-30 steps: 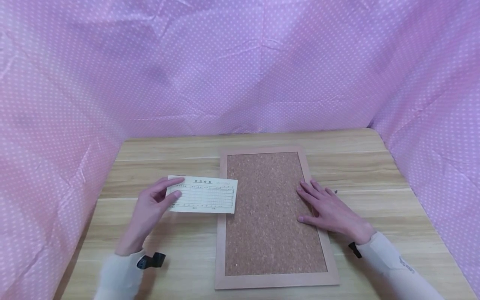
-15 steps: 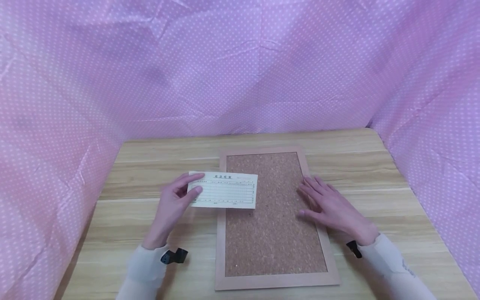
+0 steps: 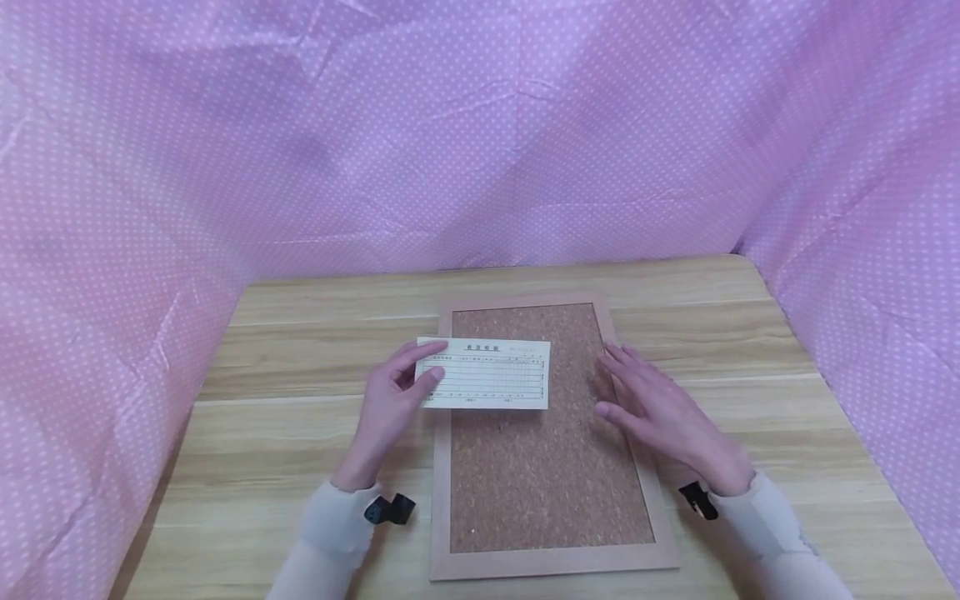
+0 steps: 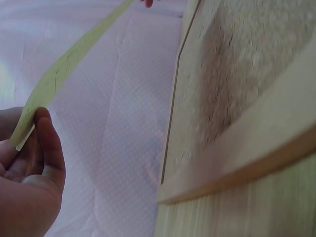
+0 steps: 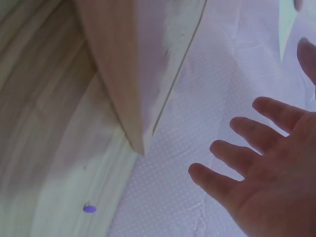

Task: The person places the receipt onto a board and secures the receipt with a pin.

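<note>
My left hand [image 3: 386, 417] pinches the left end of a pale printed receipt slip [image 3: 491, 377] between thumb and fingers. The slip hangs above a wood-framed cork board [image 3: 551, 475], over its left frame edge and part of the cork. In the left wrist view the slip [image 4: 59, 74] appears nearly edge-on and clear of the board's surface. My right hand [image 3: 667, 408] hovers above the board's right frame edge with its fingers spread. The right wrist view shows those fingers [image 5: 237, 155] apart from the board, holding nothing.
The board lies on a light wooden table [image 3: 315, 333]. Right of it, a small purple item [image 5: 89, 209], perhaps a thumbtack, sits on the table. Pink dotted cloth [image 3: 480, 167] hangs behind the table and on both sides.
My left hand has carried the slip rightward and slightly away from me, from the board's left edge to over the cork. My right hand has lifted off the board's right edge.
</note>
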Demonstrator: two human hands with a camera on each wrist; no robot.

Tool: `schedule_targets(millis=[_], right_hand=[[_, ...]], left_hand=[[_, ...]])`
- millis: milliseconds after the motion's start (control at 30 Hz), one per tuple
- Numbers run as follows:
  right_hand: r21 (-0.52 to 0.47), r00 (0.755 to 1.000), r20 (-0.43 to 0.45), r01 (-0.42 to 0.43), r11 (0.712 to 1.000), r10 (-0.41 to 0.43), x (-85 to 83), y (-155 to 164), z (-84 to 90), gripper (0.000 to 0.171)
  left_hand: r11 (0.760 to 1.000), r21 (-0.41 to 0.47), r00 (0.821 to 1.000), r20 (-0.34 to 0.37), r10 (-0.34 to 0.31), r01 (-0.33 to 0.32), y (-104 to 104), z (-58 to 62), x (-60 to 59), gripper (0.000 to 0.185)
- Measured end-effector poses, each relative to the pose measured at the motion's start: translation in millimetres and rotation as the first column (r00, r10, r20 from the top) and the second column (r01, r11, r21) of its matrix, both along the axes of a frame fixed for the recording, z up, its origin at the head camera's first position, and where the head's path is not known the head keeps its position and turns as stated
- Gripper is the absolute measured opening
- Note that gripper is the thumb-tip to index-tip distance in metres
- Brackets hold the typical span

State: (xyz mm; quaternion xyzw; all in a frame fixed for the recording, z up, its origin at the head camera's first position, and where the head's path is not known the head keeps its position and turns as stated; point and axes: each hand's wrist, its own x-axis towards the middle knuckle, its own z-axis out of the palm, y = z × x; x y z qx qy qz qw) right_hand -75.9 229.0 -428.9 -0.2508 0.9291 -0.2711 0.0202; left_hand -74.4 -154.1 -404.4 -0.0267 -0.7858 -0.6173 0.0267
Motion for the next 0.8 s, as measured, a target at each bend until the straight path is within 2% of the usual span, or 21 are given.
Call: schedule_targets(millis=[233,400,667,800], right_hand=[[-0.126,0.999,0.039,0.027,0.992,-0.022,2.7,-6.5,3.7,0.074],[-0.197,0.999,0.046,0.034,0.98,-0.025,3.4,-10.6,4.8,0.069],[-0.286,0.999,0.052,0.03,0.958,-0.015,1.8,-21.3,4.6,0.066],[-0.347,0.997,0.076,0.042,0.937,-0.016,1.2,-26.5,5.3,0.06]], left_hand=[[0.995,0.091,0.998,-0.055,-0.032,0.037,16.7,-5.4,-1.5,0.033],[0.99,0.129,0.998,-0.051,-0.043,0.05,25.2,-6.7,-1.8,0.033],[0.991,0.126,0.998,-0.024,-0.052,0.054,36.1,-9.9,-2.8,0.033],[0.988,0.142,0.998,-0.012,-0.054,0.055,41.4,-12.1,-3.1,0.033]])
